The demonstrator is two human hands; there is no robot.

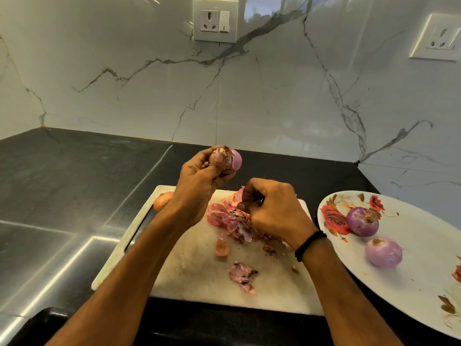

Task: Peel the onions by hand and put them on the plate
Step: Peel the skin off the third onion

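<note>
Our left hand (197, 183) clasps the half-peeled onion (235, 159) in its fingers, lifted clear. Our right hand (277, 211) pinches torn skin (245, 216) just above the peel pile (219, 217), likely to discard it.

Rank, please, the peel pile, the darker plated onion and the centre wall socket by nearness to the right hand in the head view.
1. Peel pile: beneath the right hand.
2. Darker plated onion: rightwards, on the plate.
3. Centre wall socket: far back, up high.

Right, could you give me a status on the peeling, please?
Left hand grips part-peeled onion; right hand pinches skin. Two peeled onions on plate; unpeeled onion on board. Nothing blocking.
</note>
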